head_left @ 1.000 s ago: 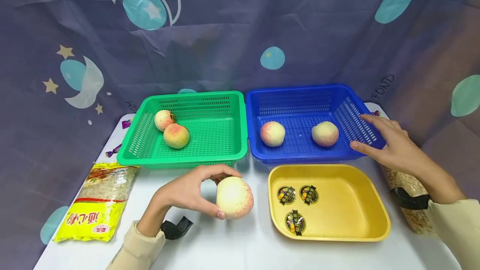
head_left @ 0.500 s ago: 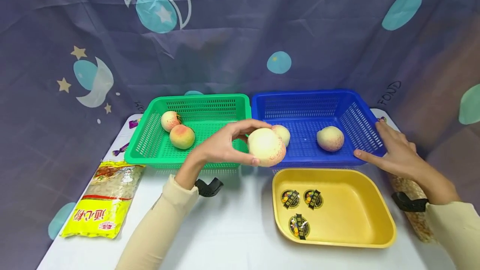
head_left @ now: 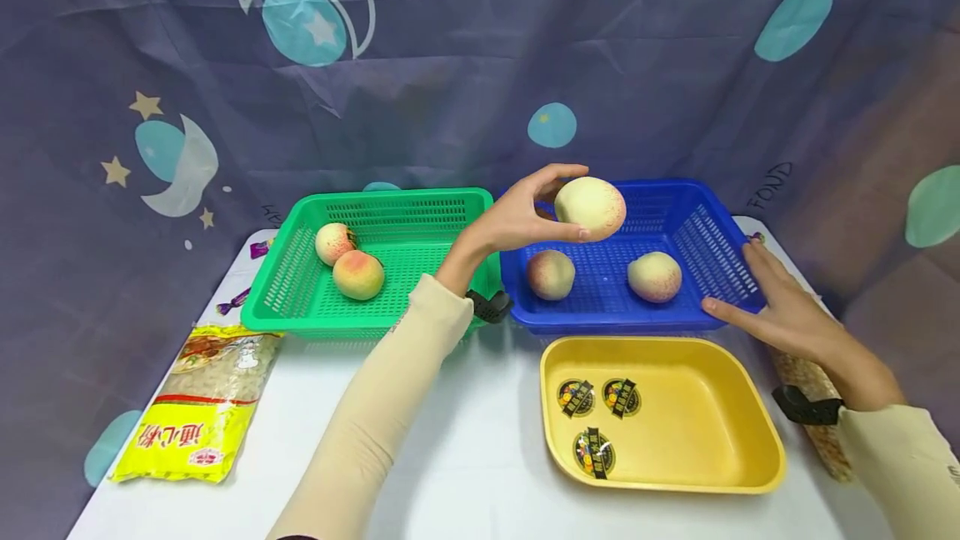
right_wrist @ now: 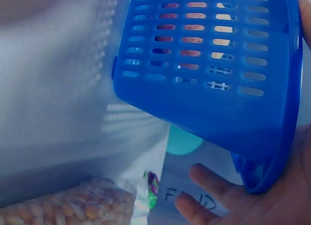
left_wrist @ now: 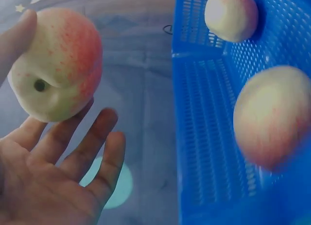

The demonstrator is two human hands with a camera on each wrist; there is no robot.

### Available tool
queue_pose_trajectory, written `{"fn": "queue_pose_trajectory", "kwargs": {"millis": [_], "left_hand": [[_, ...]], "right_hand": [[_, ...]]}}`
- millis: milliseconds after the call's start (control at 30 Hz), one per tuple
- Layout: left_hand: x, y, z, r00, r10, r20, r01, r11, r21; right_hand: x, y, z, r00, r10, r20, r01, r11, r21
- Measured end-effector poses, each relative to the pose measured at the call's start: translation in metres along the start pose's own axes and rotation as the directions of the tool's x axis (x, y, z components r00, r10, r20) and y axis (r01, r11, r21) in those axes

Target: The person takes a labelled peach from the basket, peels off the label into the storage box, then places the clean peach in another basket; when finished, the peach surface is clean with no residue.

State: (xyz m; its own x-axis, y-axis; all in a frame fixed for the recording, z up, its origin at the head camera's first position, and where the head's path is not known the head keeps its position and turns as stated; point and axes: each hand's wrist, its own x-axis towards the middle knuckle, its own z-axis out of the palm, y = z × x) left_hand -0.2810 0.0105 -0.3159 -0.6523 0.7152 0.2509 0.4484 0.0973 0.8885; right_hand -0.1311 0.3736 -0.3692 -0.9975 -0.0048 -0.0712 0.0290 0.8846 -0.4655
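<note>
My left hand (head_left: 521, 215) holds a pale peach (head_left: 591, 208) with a red-speckled side, raised over the back of the blue basket (head_left: 600, 325). Thumb and fingers pinch that peach (left_wrist: 58, 64) in the left wrist view, the other fingers spread loosely. Below it in the basket sit two more peaches, one on the left (head_left: 551, 275) and one on the right (head_left: 655, 277). At the basket's right front corner is my right hand (head_left: 795, 319), thumb and fingers extended about the rim. The right wrist view shows its fingers (right_wrist: 214, 183) outside the basket wall.
A green basket (head_left: 367, 323) with two peaches stands left of the blue one. In front is a yellow tub (head_left: 675, 407) with stickers. A pasta bag (head_left: 198, 407) lies left, a bag of kernels (right_wrist: 73, 205) right. A patterned cloth (head_left: 420, 65) hangs behind.
My left hand has carried the peach forward and right, from the table's middle to above the blue basket. My right hand has shifted slightly outward along the basket's right rim.
</note>
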Motion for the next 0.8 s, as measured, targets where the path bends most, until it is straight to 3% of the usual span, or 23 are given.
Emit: {"fn": "queue_pose_trajectory", "kwargs": {"millis": [100, 267, 433, 600, 700, 800], "left_hand": [[0.017, -0.005, 0.010, 1.000, -0.018, -0.013, 0.019, 0.999, 0.039], [0.038, -0.016, 0.030, 0.999, -0.040, 0.027, 0.037, 0.997, 0.075], [0.047, -0.023, 0.045, 0.996, -0.076, 0.040, 0.071, 0.992, 0.107], [0.054, -0.027, 0.047, 0.993, -0.108, 0.051, 0.099, 0.984, 0.150], [0.057, -0.030, 0.043, 0.985, -0.134, 0.113, 0.109, 0.974, 0.198], [0.059, -0.034, 0.039, 0.960, -0.184, 0.210, 0.125, 0.956, 0.267]], "right_hand": [[0.001, -0.001, 0.000, 1.000, -0.007, 0.009, 0.007, 1.000, 0.026], [0.000, 0.001, 0.000, 1.000, -0.007, 0.009, 0.007, 0.999, 0.036], [-0.002, 0.002, 0.000, 1.000, -0.010, -0.005, 0.010, 0.999, 0.037], [-0.003, 0.003, 0.001, 1.000, -0.021, -0.017, 0.021, 0.999, 0.045], [-0.003, 0.003, 0.002, 1.000, -0.016, -0.014, 0.017, 0.999, 0.039], [-0.001, 0.002, 0.002, 1.000, -0.009, 0.001, 0.009, 0.999, 0.034]]}}
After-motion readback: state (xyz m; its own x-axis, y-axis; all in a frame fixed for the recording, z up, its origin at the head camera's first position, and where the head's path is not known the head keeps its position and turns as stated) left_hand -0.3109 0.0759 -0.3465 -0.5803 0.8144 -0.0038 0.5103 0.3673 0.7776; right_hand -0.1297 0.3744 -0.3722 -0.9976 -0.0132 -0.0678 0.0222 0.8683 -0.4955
